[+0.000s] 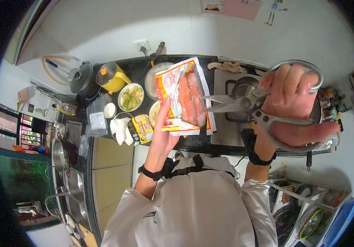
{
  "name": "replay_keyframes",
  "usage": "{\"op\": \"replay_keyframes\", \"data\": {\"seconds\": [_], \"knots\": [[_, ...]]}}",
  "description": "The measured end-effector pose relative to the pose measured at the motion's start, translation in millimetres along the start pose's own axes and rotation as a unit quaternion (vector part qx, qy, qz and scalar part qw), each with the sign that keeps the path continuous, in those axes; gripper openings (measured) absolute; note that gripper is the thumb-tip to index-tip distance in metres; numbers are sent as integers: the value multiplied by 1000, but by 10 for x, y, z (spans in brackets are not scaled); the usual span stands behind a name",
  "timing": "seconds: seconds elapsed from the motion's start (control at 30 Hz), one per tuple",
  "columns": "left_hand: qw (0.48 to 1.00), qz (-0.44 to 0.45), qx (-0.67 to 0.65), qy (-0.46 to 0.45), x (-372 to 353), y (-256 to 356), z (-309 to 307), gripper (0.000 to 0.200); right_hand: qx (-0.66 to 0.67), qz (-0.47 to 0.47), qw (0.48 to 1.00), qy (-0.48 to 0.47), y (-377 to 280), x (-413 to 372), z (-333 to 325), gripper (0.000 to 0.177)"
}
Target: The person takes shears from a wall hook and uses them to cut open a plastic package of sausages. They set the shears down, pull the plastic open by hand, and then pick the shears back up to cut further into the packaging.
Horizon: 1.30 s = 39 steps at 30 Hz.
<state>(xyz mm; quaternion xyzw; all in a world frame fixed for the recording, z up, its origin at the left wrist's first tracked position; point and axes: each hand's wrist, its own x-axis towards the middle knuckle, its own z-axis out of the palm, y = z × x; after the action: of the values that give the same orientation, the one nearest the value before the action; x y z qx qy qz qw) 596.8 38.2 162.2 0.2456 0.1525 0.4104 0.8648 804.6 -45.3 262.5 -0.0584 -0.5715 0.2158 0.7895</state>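
Note:
My left hand [167, 128] grips the lower left edge of a food packet [184, 96], holding it up above the counter. The packet is white, yellow and red, and reddish sausage-like meat shows through its clear front. In my right hand [290, 94] is a large pair of kitchen scissors [243, 103], its fingers and thumb through the grey handles. The blades are parted and point left, with their tips at the packet's right edge. Behind the scissors lies the gas stove [230, 127].
Left along the black counter stand a bowl of sliced green vegetable [130, 97], a small white bowl [109, 110], a yellow pitcher [113, 78] and a dark pot [82, 80]. A yellow package [140, 129] lies near the front edge. The sink [76, 187] is far left; bottles [329, 103] stand at right.

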Motion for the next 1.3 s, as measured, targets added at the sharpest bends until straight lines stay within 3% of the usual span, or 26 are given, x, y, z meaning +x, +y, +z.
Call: {"op": "replay_keyframes", "data": {"seconds": [0.07,0.47,0.67,0.8,0.87,0.9,0.97,1.0,1.07,1.1,1.17,1.27,1.3], "knots": [[1000,3,-4,-1,-26,-3,-25,43,29,22,997,75,-22,-4,104,74],[996,15,0,-86,-55,56,75,47,-1,52,998,24,-80,19,220,84],[997,22,15,-74,-63,61,44,47,-29,106,991,78,-157,19,300,97],[996,40,44,-72,-64,73,111,47,-58,87,991,80,-128,-6,264,103],[996,47,44,-60,-74,65,191,47,-120,-11,992,-45,-68,10,209,103],[996,54,45,-49,-84,64,217,47,-121,-11,992,-44,-104,33,285,103],[995,60,50,-57,-105,73,237,45,-243,50,969,5,-214,104,500,96],[994,67,53,-63,-130,72,237,44,-244,50,968,6,-191,72,456,96],[996,66,45,-50,-178,81,217,43,-78,-12,997,15,-137,-6,301,81],[996,66,37,-36,-196,82,211,43,-78,-12,997,14,-181,11,276,81],[996,61,11,-61,-216,85,229,42,-88,27,994,-63,-276,44,264,60],[977,77,198,-4,-252,90,273,42,-70,2,996,-50,-261,-44,351,45],[977,78,198,-5,-243,71,286,42,-71,1,996,-51,-278,-26,347,45]]}}
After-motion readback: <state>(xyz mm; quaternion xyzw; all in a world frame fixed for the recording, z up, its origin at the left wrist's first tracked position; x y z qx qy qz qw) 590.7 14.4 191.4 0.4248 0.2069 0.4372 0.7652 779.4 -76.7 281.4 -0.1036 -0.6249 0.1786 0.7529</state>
